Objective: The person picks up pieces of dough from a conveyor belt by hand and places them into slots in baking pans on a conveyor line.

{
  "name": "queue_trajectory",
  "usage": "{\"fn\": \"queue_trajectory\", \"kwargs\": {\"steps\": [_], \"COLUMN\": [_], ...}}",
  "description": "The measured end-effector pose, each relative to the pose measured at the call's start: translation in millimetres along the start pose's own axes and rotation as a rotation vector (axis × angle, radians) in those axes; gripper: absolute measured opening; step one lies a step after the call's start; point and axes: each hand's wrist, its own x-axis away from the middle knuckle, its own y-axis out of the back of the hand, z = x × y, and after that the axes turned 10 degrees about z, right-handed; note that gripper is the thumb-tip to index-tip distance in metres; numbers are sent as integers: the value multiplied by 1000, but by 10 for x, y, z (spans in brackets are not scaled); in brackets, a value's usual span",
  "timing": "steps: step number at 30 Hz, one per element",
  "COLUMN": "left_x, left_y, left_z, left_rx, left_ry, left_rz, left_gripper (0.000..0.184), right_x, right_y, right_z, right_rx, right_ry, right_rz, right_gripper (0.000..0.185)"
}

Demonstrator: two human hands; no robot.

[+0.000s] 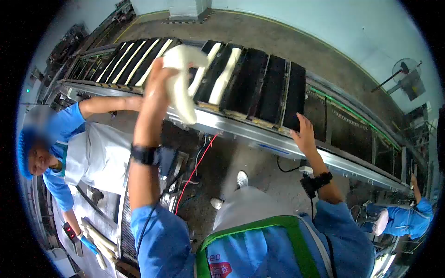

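Raised over the conveyor, my left hand (159,85) is closed around a long, pale strip of dough (180,88). The dough droops in a bent loop on both sides of my fingers. My right hand (304,135) is at the near edge of the last dark baking mould (293,92) on the right, its fingers apart and holding nothing. Whether the fingertips touch the mould, I cannot tell. One dough strip (225,76) lies lengthwise in a mould between my hands, and several more lie in moulds farther left.
A metal conveyor rail (236,132) runs across in front of me. At left, a co-worker in a white apron (99,153) reaches toward the line, beside a table holding dough rolls (99,243). Another person (403,217) stands far right. A red cable (197,171) hangs below the conveyor.
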Motion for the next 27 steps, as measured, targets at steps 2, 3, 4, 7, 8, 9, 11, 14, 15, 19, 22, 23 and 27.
{"fn": "queue_trajectory", "kwargs": {"steps": [2,3,4,7,8,9,11,14,15,19,22,23,27], "left_x": [-413,-628,-746,-857,-818,-653,-411,15,197,1127,2005,2349,3670], "left_y": [-229,-196,-215,-139,-66,-114,-85,-66,-74,-151,-37,-7,39], "left_z": [294,597,862,1884,2107,2022,2068,1990,1901,1812,1906,1961,1961], "left_rx": [31,-38,-184,-620,-933,-900,-1086,-1053,-1116,-919,-899,-829,-890], "left_ry": [43,109,188,366,399,441,338,225,108,250,349,389,377], "left_rz": [-10,-23,-87,28,110,128,107,55,69,-109,-194,-331,-726], "left_gripper": [33,34,38,67,60,48,37,27,25,27,25,24,22], "right_x": [60,64,67,69,84,96,122,66,23,-199,-256,-257,-209], "right_y": [27,44,68,196,227,228,173,27,-5,-236,-496,-525,-711], "right_z": [-36,-61,-56,-108,-118,-134,-319,-527,-540,-309,-219,-202,-215], "right_rx": [36,40,37,39,59,77,57,21,13,-59,-41,-50,131], "right_ry": [-88,-93,-71,-10,-78,-149,-48,51,66,94,222,253,278], "right_rz": [82,83,117,156,167,179,130,123,136,284,271,281,158], "right_gripper": [61,61,61,62,62,62,59,50,50,49,49,49,48]}}
